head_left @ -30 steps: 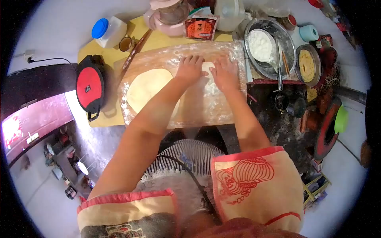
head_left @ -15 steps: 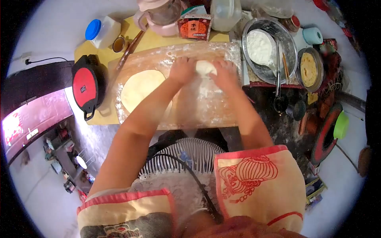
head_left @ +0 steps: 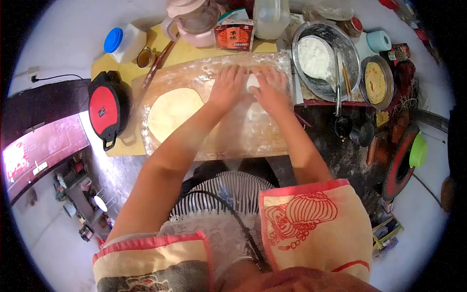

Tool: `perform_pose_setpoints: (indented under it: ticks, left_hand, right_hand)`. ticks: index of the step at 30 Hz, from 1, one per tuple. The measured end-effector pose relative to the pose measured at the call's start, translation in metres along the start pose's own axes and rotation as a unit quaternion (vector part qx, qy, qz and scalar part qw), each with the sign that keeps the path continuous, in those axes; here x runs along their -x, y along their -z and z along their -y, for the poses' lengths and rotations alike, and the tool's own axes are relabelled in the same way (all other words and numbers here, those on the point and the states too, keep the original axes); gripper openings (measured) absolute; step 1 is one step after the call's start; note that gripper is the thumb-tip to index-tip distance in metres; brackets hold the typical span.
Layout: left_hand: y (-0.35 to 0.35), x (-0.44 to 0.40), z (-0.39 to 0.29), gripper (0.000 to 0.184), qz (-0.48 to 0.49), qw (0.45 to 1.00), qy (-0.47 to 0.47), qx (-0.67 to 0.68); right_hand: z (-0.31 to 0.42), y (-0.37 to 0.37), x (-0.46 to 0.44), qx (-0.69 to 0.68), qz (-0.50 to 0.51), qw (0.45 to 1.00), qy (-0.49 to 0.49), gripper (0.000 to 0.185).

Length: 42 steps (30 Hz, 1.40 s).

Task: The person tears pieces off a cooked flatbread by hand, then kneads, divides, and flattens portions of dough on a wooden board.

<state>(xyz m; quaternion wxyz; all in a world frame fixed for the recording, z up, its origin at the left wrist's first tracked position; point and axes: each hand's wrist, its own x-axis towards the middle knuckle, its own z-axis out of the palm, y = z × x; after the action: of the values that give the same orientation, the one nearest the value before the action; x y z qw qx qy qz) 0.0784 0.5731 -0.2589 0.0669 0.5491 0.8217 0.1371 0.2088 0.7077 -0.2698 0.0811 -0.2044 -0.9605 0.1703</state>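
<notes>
A small piece of white dough lies on the floured wooden board, between my two hands. My left hand is at the dough's left side, palm down, with its fingers stretched forward. At its right side is my right hand, fingers spread over the board and the thumb against the dough. The palms hide part of the dough's edges. A large flat round of dough rests on the left half of the board, partly behind my left forearm.
Left of the board stands a red and black electric pan. A rolling pin leans over the board's back left corner. At the right are a metal bowl of flour and a dish with a flatbread. A red packet stands behind.
Both hands have moved slightly over the small dough, and their fingers reach further forward than half a second ago. The view has shifted a little.
</notes>
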Motion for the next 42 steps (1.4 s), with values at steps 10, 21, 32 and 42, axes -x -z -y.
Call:
perform_pose_setpoints:
  ticks: [10, 21, 32, 42]
  left_hand:
    - [-0.038, 0.060, -0.012, 0.079, 0.049, 0.996, -0.047, -0.058]
    - [-0.036, -0.005, -0.011, 0.073, 0.078, 0.996, 0.023, -0.023]
    - [-0.014, 0.033, -0.017, 0.096, 0.064, 0.997, 0.019, 0.045]
    - [-0.027, 0.062, -0.006, 0.061, 0.008, 0.996, -0.027, 0.085]
  right_hand:
    - [0.004, -0.015, 0.072, 0.039, 0.058, 0.997, 0.044, 0.076]
    - [-0.017, -0.009, 0.021, -0.006, 0.046, 0.999, 0.010, 0.058]
    - [-0.022, 0.022, 0.074, -0.060, 0.034, 0.997, 0.024, 0.058]
    - [-0.012, -0.032, 0.085, 0.015, 0.031, 0.999, -0.018, 0.067]
